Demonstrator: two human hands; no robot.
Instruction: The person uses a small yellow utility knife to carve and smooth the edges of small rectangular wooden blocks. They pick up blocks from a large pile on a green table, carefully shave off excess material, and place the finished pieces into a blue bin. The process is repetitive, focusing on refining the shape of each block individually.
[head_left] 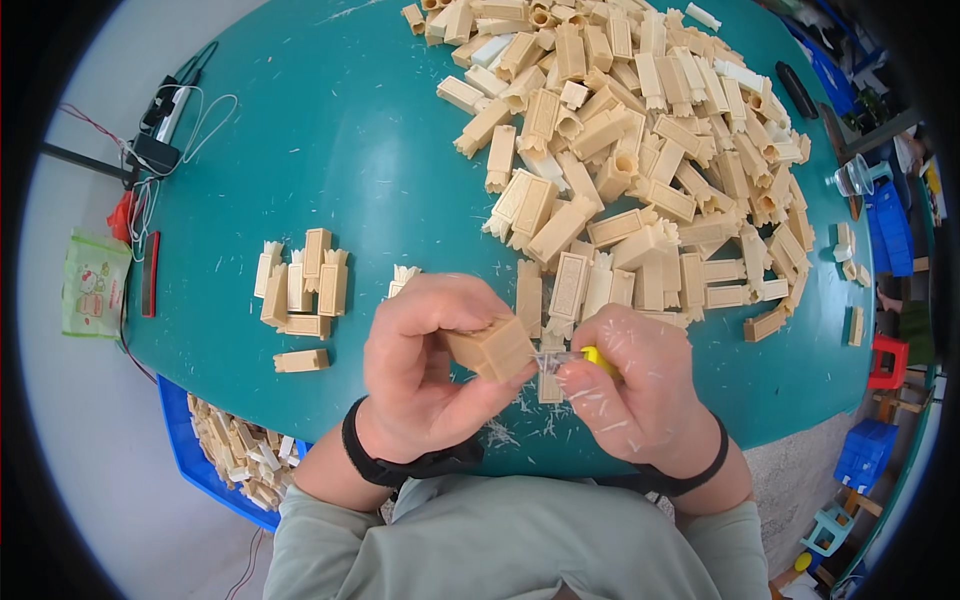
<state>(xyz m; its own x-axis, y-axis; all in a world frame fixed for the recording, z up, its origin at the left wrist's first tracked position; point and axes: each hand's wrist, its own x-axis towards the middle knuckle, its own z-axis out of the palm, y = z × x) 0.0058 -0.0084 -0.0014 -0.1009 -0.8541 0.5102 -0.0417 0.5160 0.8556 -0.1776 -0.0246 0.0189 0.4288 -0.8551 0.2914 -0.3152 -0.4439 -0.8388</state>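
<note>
In front of my body, my left hand point(430, 365) is closed round a beige rectangular plastic piece point(495, 350), its flat square end toward me. My right hand point(637, 385) grips a yellow-handled utility knife point(598, 360). The knife's blade end reaches to the piece's right edge, with pale shavings clinging about it. More shavings stick to my right fingers and lie on the green table just below. Another beige piece point(550, 387) lies on the table between my hands, partly hidden.
A large heap of similar beige pieces point(620, 160) covers the table's far right. A small group point(305, 285) lies at left. A blue bin point(190, 440) full of pieces stands below the table's left edge. A power strip point(175, 115) with cables is at far left.
</note>
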